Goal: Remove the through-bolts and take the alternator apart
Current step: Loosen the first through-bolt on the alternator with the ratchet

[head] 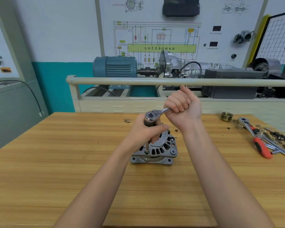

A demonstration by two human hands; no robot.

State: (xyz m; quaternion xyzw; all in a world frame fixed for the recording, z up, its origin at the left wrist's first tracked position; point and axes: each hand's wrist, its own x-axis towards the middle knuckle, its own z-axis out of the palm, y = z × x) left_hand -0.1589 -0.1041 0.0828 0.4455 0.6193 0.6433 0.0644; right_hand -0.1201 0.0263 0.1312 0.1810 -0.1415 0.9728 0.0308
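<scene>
At table centre the left hand (143, 130) grips the ratchet (152, 116) extension over the alternator (161, 149), right hand (182, 109) wrapping its handle toward two o'clock; wall panel (161, 48) reads 自动变速器控制电脑.

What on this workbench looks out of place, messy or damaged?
Nothing looks damaged. The alternator stands flat on the wooden bench, with the ratchet upright on it. The only untidy spot is the right edge: a second ratchet, orange-handled pliers and small parts lie heaped together.
</scene>
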